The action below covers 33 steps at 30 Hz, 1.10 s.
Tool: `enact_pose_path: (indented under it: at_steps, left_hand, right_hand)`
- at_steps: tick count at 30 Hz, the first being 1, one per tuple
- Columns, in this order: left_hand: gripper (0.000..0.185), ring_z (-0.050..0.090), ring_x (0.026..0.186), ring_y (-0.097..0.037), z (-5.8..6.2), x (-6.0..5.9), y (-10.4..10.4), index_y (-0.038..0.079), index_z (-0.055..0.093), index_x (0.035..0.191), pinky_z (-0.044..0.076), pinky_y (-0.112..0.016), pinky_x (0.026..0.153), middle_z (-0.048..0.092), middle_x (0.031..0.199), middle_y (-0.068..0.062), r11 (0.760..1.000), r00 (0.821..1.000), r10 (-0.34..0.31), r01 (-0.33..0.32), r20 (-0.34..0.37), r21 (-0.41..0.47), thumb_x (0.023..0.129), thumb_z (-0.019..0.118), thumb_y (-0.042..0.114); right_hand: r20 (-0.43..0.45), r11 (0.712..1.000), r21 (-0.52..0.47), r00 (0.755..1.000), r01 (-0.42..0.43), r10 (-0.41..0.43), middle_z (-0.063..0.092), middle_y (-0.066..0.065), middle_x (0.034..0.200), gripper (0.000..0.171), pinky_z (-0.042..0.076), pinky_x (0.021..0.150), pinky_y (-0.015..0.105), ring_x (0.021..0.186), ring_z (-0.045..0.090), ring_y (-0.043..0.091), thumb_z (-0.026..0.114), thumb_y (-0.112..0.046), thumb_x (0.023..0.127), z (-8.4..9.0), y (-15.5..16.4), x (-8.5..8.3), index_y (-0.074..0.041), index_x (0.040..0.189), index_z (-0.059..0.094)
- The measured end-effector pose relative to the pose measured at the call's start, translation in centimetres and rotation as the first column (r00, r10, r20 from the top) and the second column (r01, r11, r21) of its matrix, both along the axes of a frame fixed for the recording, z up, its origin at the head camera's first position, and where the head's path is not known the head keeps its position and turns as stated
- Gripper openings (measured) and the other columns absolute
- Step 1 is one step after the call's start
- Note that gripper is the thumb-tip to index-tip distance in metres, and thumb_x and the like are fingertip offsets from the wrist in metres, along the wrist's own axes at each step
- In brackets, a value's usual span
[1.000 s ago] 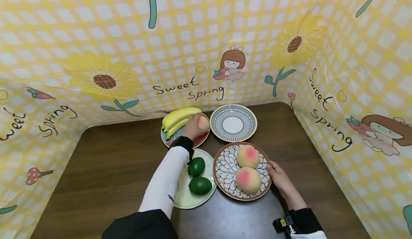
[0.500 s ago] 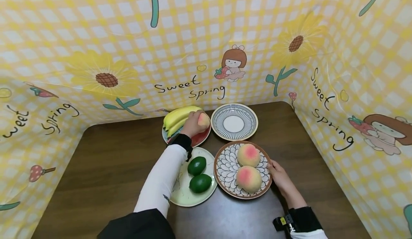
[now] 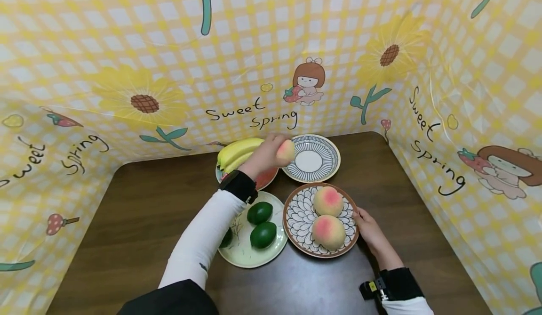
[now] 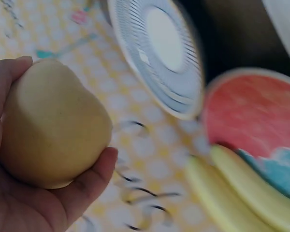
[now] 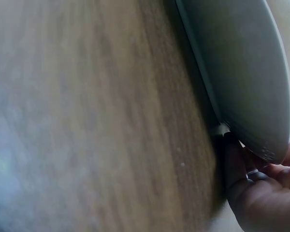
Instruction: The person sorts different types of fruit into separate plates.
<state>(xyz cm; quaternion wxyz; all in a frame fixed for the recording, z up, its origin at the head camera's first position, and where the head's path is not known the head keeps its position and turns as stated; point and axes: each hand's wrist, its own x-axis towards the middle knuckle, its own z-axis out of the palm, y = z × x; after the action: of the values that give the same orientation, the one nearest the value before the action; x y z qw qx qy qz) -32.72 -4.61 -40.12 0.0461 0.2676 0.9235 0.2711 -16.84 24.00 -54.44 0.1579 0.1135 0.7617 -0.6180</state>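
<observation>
My left hand (image 3: 267, 154) grips a peach (image 3: 285, 151) in the air, over the gap between the red-and-blue plate and the striped plate. In the left wrist view the fingers curl round the peach's pale yellow side (image 4: 55, 123). Two more peaches, an upper one (image 3: 328, 201) and a lower one (image 3: 329, 232), sit on the brown-rimmed petal-pattern plate (image 3: 296, 237). At that plate's right edge my right hand (image 3: 372, 235) pinches the rim. From the right wrist view, fingertips (image 5: 234, 159) reach under the plate's pale underside (image 5: 246, 72).
Yellow bananas (image 3: 237, 154) lie on the red-and-blue plate (image 3: 266, 179) at the back. Beside it stands the blue-striped plate (image 3: 311, 162). A light green plate (image 3: 250, 258) holds several dark green fruits (image 3: 263, 235), one partly behind my left sleeve. A checked yellow cloth (image 3: 203, 65) walls the table (image 3: 144, 211).
My left hand has lifted the peach off the red-and-blue plate and moved right toward the striped plate. Another green fruit shows from behind the left sleeve. My right hand keeps its hold.
</observation>
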Motion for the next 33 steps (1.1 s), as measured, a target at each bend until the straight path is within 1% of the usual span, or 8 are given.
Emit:
enact_pose_path:
  at_steps: [6, 10, 14, 19, 23, 26, 30, 33]
  left_hand:
    - [0.071, 0.058, 0.126, -0.035, 0.5, 3.7, 2.5, 0.012, 0.05, 0.149, 0.051, -0.048, 0.106, 0.049, 0.145, -0.021, 0.994, 0.994, -0.098, 0.096, -0.037, -0.051, 0.085, 0.08, 0.019]
    - [0.069, 0.063, 0.109, -0.032, -0.2, 6.1, 3.3, 0.014, 0.052, 0.145, 0.056, -0.045, 0.095, 0.054, 0.132, -0.019, 0.986, 0.989, -0.132, 0.125, -0.062, -0.108, 0.084, 0.081, 0.022]
    - [0.066, 0.064, 0.105, -0.036, -1.4, 7.7, 3.9, 0.016, 0.054, 0.141, 0.056, -0.047, 0.092, 0.056, 0.13, -0.02, 0.99, 0.994, -0.108, 0.105, -0.032, -0.093, 0.082, 0.083, 0.02]
    - [0.069, 0.06, 0.112, -0.044, -3.4, 8.9, 4.6, 0.016, 0.053, 0.142, 0.054, -0.053, 0.094, 0.051, 0.138, -0.024, 0.997, 0.998, -0.049, 0.052, 0.049, -0.06, 0.081, 0.085, 0.022]
    - [0.072, 0.058, 0.113, -0.047, -5.2, 9.6, 5.1, 0.015, 0.051, 0.143, 0.053, -0.053, 0.095, 0.049, 0.138, -0.027, 0.997, 0.996, 0.014, -0.007, 0.093, -0.08, 0.082, 0.086, 0.028]
    - [0.071, 0.057, 0.116, -0.048, -6.2, 9.9, 5.3, 0.014, 0.051, 0.143, 0.052, -0.053, 0.098, 0.047, 0.14, -0.028, 0.994, 0.989, 0.065, -0.052, 0.13, -0.098, 0.082, 0.086, 0.028]
    - [0.069, 0.053, 0.119, -0.049, -7.1, 10.3, 5.5, 0.012, 0.051, 0.143, 0.05, -0.052, 0.1, 0.044, 0.144, -0.03, 0.99, 0.981, 0.093, -0.074, 0.17, -0.12, 0.083, 0.084, 0.025]
    - [0.065, 0.05, 0.122, -0.049, -7.3, 10.5, 5.7, 0.011, 0.051, 0.141, 0.049, -0.052, 0.102, 0.041, 0.147, -0.031, 0.989, 0.98, 0.081, -0.055, 0.183, -0.139, 0.084, 0.082, 0.022]
  right_hand:
    - [0.003, 1.0, 0.008, 1.0, 0.006, -0.006, 0.021, 0.035, 0.164, 0.055, 0.02, 0.128, 0.057, 0.154, 0.021, 0.047, 0.027, -0.018, 0.112, 0.0, 0.0, -0.2, 0.01, 0.158, 0.018]
    - [0.002, 1.0, 0.018, 1.0, 0.006, -0.006, 0.021, 0.034, 0.164, 0.056, 0.02, 0.128, 0.057, 0.154, 0.021, 0.047, 0.027, -0.019, 0.113, 0.4, 0.1, -0.6, 0.01, 0.159, 0.017]
    - [0.001, 1.0, 0.024, 1.0, -0.001, 0.001, 0.02, 0.034, 0.164, 0.056, 0.02, 0.128, 0.056, 0.154, 0.021, 0.046, 0.026, -0.02, 0.113, 1.1, 0.4, -1.1, 0.009, 0.16, 0.016]
    - [-0.013, 0.999, 0.034, 1.0, -0.008, 0.008, 0.019, 0.033, 0.165, 0.056, 0.018, 0.129, 0.055, 0.155, 0.02, 0.045, 0.026, -0.02, 0.113, 1.5, 0.8, -1.7, 0.009, 0.16, 0.016]
    - [-0.026, 1.0, 0.023, 1.0, -0.013, 0.013, 0.021, 0.034, 0.164, 0.055, 0.016, 0.13, 0.054, 0.154, 0.02, 0.043, 0.026, -0.018, 0.113, 1.5, 0.9, -1.8, 0.01, 0.159, 0.018]
    - [-0.027, 1.0, 0.017, 0.999, -0.024, 0.024, 0.023, 0.034, 0.163, 0.054, 0.019, 0.129, 0.053, 0.153, 0.023, 0.042, 0.027, -0.017, 0.113, 1.4, 0.8, -1.6, 0.011, 0.158, 0.019]
    - [-0.017, 0.999, 0.015, 0.999, -0.04, 0.041, 0.021, 0.034, 0.164, 0.055, 0.023, 0.127, 0.054, 0.152, 0.024, 0.044, 0.027, -0.018, 0.113, 1.2, 0.6, -1.2, 0.01, 0.158, 0.019]
    - [-0.009, 0.999, 0.011, 0.999, -0.035, 0.035, 0.021, 0.034, 0.164, 0.055, 0.022, 0.127, 0.054, 0.153, 0.023, 0.045, 0.027, -0.019, 0.113, 1.0, 0.5, -0.8, 0.01, 0.158, 0.019]
